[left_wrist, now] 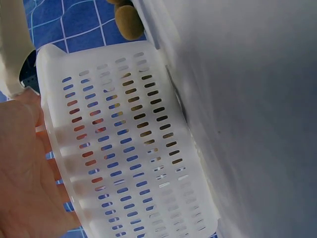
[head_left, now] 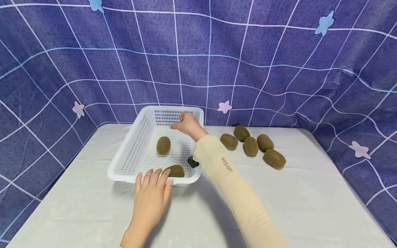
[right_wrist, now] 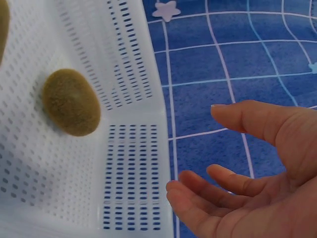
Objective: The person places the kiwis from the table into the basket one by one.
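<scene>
A white plastic basket (head_left: 124, 155) with slotted walls stands on the left side of the table. Inside it lie two brown kiwis: one kiwi (head_left: 163, 145) near the middle, another kiwi (head_left: 176, 171) by the near wall. My left hand (head_left: 150, 196) rests on the near rim, fingertips reaching over to the inner side. In the left wrist view, the hand (left_wrist: 29, 168) lies along the rim. Over the far right part of the basket is my right hand (head_left: 188, 124). The right wrist view shows nothing between that hand's (right_wrist: 247, 173) parted thumb and fingers.
Several loose kiwis lie in a group right of the basket, including a front kiwi (head_left: 274, 158) and a left kiwi (head_left: 229, 141). A pale cloth covers the table (head_left: 294, 206). Behind it hangs a blue gridded curtain (head_left: 192, 69) with star shapes.
</scene>
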A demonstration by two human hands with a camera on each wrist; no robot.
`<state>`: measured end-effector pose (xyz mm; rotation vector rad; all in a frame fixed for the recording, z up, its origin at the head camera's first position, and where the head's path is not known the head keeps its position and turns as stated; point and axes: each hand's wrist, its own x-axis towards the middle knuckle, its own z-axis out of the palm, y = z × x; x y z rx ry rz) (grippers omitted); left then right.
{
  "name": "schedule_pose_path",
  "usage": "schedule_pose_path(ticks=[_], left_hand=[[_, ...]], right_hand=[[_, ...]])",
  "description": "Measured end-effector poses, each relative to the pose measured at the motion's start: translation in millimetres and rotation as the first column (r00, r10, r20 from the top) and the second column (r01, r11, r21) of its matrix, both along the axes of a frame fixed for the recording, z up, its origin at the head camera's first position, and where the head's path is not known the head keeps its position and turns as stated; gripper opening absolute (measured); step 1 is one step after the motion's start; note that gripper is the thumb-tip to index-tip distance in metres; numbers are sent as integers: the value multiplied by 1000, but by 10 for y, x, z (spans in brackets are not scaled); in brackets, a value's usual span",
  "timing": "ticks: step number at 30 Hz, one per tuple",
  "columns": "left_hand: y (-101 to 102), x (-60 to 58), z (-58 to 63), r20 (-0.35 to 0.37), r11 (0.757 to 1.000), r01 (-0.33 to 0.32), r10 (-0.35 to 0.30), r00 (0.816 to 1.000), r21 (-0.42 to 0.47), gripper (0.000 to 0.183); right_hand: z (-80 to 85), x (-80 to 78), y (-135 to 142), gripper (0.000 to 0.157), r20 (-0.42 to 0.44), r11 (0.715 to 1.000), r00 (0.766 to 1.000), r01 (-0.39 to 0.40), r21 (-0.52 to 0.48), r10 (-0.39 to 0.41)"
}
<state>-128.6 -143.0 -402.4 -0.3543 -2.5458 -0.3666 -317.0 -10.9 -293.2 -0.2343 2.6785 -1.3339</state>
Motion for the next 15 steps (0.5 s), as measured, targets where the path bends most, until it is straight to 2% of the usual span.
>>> schedule_pose_path(ticks=[10, 15], left_hand=[[-7, 5, -18, 11, 1000, -1, 1, 1000, -4, 41], [-3, 12, -14, 17, 1000, 1, -1, 1000, -5, 41]], right_hand=[[171, 82, 80, 57, -31, 997, 999, -32, -71, 30], [238, 134, 148, 53, -51, 995, 999, -22, -97, 17]])
